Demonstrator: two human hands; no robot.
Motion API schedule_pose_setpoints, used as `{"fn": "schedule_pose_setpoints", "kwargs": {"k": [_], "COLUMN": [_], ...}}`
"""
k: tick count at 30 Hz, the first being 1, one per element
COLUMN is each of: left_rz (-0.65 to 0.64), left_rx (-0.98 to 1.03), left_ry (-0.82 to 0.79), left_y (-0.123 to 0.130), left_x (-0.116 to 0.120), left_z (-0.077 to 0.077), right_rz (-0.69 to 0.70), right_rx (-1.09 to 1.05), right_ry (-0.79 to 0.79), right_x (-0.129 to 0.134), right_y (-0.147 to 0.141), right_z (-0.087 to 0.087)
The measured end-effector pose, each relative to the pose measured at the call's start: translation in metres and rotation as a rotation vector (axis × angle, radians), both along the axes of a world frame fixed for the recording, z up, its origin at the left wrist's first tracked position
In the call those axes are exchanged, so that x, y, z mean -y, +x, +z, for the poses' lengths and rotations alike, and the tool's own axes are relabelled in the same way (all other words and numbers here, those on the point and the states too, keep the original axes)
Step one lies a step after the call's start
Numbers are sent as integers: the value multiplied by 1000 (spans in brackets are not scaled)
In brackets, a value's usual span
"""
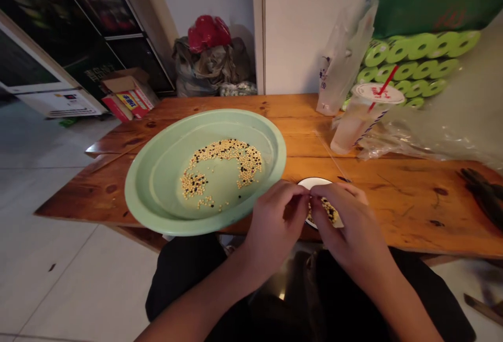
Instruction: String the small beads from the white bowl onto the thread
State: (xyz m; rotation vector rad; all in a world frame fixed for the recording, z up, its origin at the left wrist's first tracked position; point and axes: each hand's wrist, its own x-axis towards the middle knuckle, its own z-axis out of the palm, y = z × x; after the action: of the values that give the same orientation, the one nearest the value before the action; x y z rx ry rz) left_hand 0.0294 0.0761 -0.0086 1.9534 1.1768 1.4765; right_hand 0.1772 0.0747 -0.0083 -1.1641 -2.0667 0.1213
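Note:
My left hand [278,221] and my right hand [348,216] meet at the fingertips, thumbs and forefingers pinched together. Whatever they pinch is too small or hidden to make out. Just beneath them sits a small white dish [310,182] with a dark rim, partly covered by my hands, holding mixed yellow and black beans [329,210]. To the left, a wide pale green basin [157,185] stands on the wooden table. Inside it, yellow and dark beans [220,151] lie in a curved band, with a few loose ones near the front.
A plastic cup [353,122] with a red straw stands at the back right, beside a clear plastic bag [341,64]. Green-wrapped rolls [408,64] are stacked behind. Black-handled tool [481,190] lies at the right edge. A cardboard box [129,96] sits beyond the table's left end.

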Motion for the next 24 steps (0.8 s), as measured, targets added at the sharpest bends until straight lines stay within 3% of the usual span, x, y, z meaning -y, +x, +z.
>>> {"fn": "schedule_pose_setpoints", "kwargs": {"k": [7, 11, 15, 21, 24], "left_rz": [3, 4, -13, -20, -28], "left_rx": [1, 27, 60, 67, 74], "left_ry": [14, 19, 9, -18, -31], "left_y": [1, 0, -2, -5, -5], "left_x": [1, 3, 4, 6, 7], "left_z": [-5, -5, -6, -3, -2], "right_rz": [-68, -52, -123, -259, -275], "right_rx": [-55, -226, -313, -786, -1019], "right_ry": [43, -39, -103, -396, -399], "right_x": [-2, -5, -7, -7, -10], "right_y": [0, 2, 5, 6, 6], "right_z": [-3, -2, -2, -6, -6]}}
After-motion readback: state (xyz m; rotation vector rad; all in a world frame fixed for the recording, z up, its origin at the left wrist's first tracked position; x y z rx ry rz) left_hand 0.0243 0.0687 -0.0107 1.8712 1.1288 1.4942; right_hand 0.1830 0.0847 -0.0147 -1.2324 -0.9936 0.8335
